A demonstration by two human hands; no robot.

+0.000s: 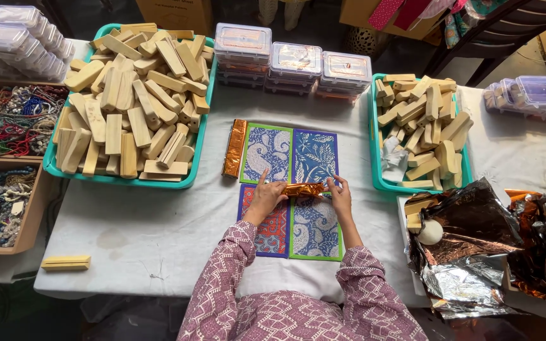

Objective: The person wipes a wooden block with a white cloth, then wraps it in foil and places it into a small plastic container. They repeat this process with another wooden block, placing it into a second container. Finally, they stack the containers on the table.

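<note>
Left hand [265, 196] and right hand [339, 192] grasp the foil-wrapped block [304, 189]; long axis left-right.

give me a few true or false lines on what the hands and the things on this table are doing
1. Both hands, left hand and right hand, hold the copper foil-wrapped piece. True.
2. The piece is held over bare white cloth. False: it is over the patterned cards.
3. Another foil-wrapped piece lies at the cards' left edge. True.
4. The big green tray of wooden blocks is on the person's right. False: it is on the left; a smaller tray is on the right.
5. The clear lidded boxes stand between the trays. True.
</note>
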